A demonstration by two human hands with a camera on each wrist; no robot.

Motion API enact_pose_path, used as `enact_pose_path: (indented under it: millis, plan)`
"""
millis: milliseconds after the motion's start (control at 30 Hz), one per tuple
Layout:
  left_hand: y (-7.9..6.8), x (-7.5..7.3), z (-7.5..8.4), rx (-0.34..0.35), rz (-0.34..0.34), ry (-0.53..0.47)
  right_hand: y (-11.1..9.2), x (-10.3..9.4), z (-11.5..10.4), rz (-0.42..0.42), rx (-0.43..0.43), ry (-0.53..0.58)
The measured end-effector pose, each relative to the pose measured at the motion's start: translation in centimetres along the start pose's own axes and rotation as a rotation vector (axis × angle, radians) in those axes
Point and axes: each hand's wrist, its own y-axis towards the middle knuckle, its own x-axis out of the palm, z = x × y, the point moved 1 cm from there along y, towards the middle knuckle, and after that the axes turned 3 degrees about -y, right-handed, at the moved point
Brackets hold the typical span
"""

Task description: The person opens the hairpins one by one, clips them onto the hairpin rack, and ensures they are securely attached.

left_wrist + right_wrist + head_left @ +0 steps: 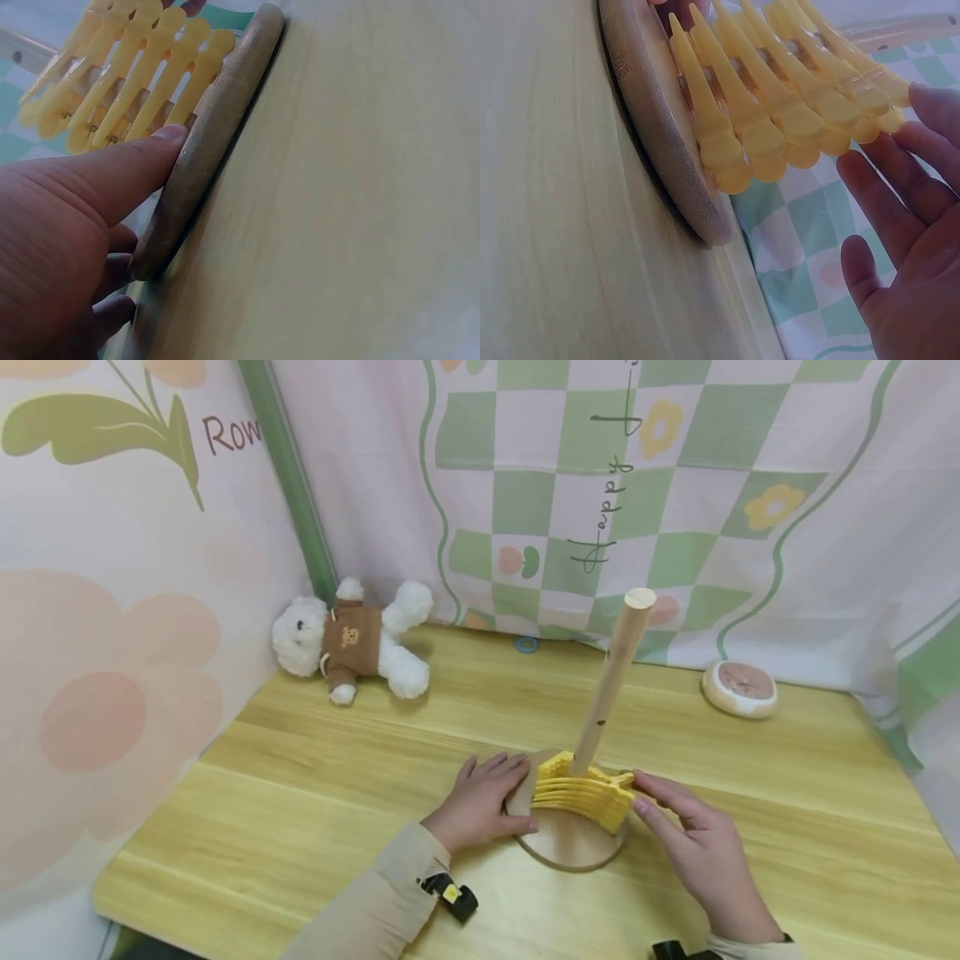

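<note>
A wooden stand with a round base (570, 847) and an upright pole (615, 681) stands on the table. Several yellow plastic clips (577, 797) are stacked around the foot of the pole, toothed on their inner edges; in the left wrist view small springs show between their arms. My left hand (483, 802) grips the base's left edge, its thumb (154, 154) on top and its other fingers around the far rim. At the right end of the stack, my right hand (693, 835) pinches the uppermost clip (889, 84) between thumb and forefinger, other fingers spread below.
A white plush toy (356, 639) in a brown top lies at the back left of the table (300, 827). A small blue ring (527, 645) is near the back edge. Toward the back right sits a round white-and-pink object (741, 688). Printed cloth (525, 502) hangs behind.
</note>
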Motion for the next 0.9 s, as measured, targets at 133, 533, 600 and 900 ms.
enact_pose_path:
  millis: [133, 533, 600, 900]
  plan:
    - [-0.1, 0.0, 0.0, 0.002, 0.002, 0.002, 0.0, 0.0, 0.0, -0.003, 0.011, -0.010]
    - [-0.2, 0.1, -0.2, -0.004, -0.005, 0.000, -0.1, 0.2, 0.1, -0.010, 0.018, -0.017]
    - [-0.2, 0.2, -0.4, -0.001, -0.003, -0.010, 0.0, 0.3, 0.0, -0.001, -0.002, -0.008]
    - [-0.5, -0.1, -1.4, 0.033, 0.087, -0.132, 0.0, 0.7, 0.3, 0.058, -0.128, 0.006]
